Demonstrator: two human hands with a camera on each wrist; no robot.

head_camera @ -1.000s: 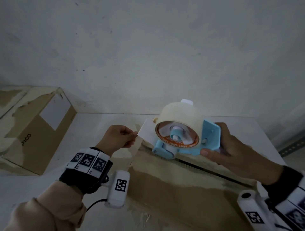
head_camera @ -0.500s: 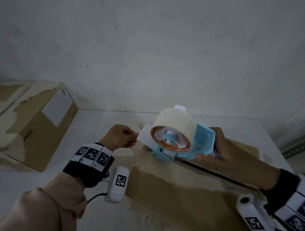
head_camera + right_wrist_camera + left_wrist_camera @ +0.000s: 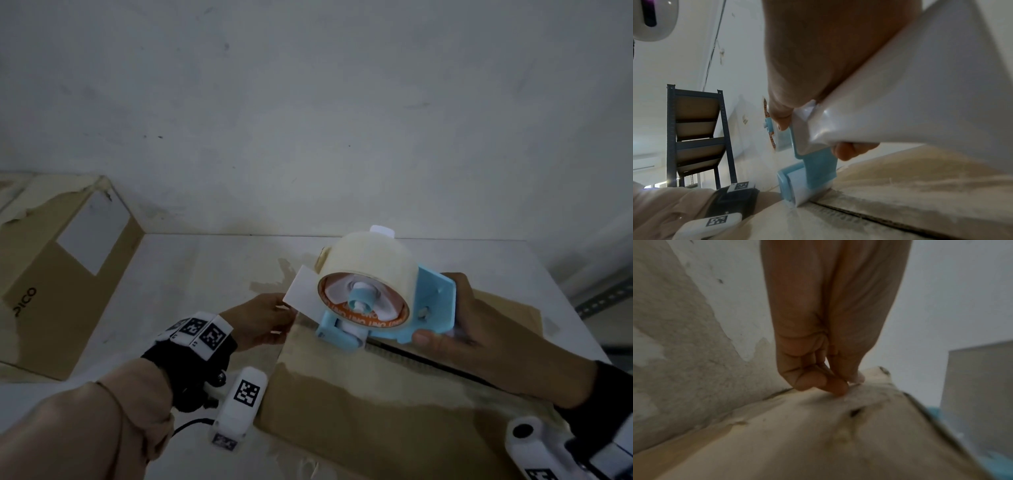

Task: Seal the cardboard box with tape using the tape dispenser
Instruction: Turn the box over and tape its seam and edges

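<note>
A flat cardboard box (image 3: 394, 411) lies on the table with its dark centre seam (image 3: 445, 365) running to the right. The blue tape dispenser (image 3: 435, 301) carries a clear tape roll (image 3: 373, 260). Its roller (image 3: 797, 188) sits on the box top at the seam's left end. My right hand (image 3: 445, 325) grips the dispenser's white handle (image 3: 900, 97). At the box's left edge my left hand (image 3: 286, 320) pinches the thin tape end, thumb and fingertips (image 3: 838, 387) together against the cardboard (image 3: 797, 434). The clear tape itself is barely visible.
A second brown box (image 3: 51, 274) with a white label stands at the left against the wall. The white table (image 3: 205, 267) ends at the wall behind. A dark metal shelf (image 3: 696, 133) shows in the right wrist view.
Both hands and the dispenser have come down and slightly right. The roller now touches the box top, and my left hand has dropped to the box's left edge.
</note>
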